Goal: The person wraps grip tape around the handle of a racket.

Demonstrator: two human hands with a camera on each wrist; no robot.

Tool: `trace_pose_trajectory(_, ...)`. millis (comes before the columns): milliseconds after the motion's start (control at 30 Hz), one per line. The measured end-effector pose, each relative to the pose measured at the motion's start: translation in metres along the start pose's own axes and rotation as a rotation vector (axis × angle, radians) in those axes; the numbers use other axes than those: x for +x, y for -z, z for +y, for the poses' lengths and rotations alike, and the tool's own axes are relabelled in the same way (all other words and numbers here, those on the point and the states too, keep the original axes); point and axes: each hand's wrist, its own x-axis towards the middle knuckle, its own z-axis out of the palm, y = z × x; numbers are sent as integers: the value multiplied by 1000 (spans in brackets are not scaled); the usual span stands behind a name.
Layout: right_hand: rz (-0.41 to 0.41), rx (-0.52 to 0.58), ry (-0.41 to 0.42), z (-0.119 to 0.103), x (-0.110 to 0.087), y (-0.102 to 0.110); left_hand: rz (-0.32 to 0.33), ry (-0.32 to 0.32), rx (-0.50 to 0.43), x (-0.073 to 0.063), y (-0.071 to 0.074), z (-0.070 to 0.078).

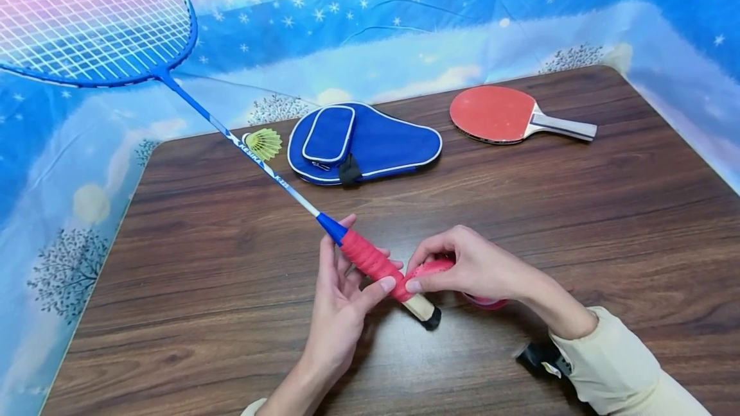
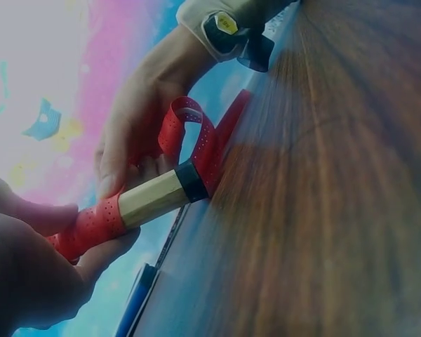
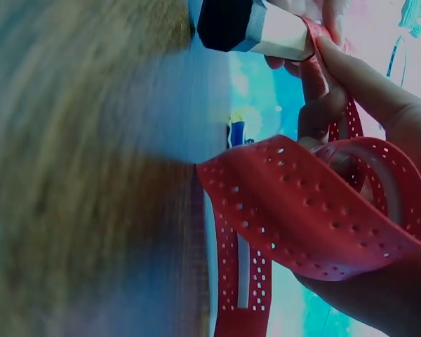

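A blue and white badminton racket [image 1: 297, 199] slants up to the left, its handle end raised above the table. Perforated red grip tape [image 1: 370, 258] winds round much of the handle; the pale wooden end [image 2: 153, 199] with its black butt cap [image 1: 431, 320] is bare. My left hand [image 1: 340, 313] holds the wrapped part, thumb lying on the tape. Beside the lowest turn, my right hand [image 1: 480, 265] pinches the tape between thumb and fingers. The loose tape [image 3: 323, 210] loops below the right hand and hangs down to the table in the right wrist view.
Behind the hands lie a blue zipped paddle case [image 1: 393, 143], a red table tennis paddle [image 1: 494, 114] and a yellow shuttlecock [image 1: 264, 144] by the racket shaft. The brown wooden table [image 1: 220, 287] meets a patterned cloth [image 1: 370, 18] at the back.
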Motion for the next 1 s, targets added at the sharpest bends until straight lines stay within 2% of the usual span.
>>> trace_pose_trajectory(233, -20, 7, 21, 0, 0, 2, 2, 4, -43, 0, 1, 0)
trace_pose_trajectory(400, -8, 9, -1, 0, -1, 2, 9, 7, -61, 0, 2, 0)
trace_pose_trajectory(600, 12, 5, -15, 1, -1, 3, 21, -28, -115, -1, 1, -4)
trace_pose_trajectory(833, 20, -12, -30, 1, -1, 2, -28, -73, -137, -1, 1, -6)
trace_pose_trajectory(1000, 57, -11, -61, -1, -2, 2, -3, -20, -170, -1, 1, -7)
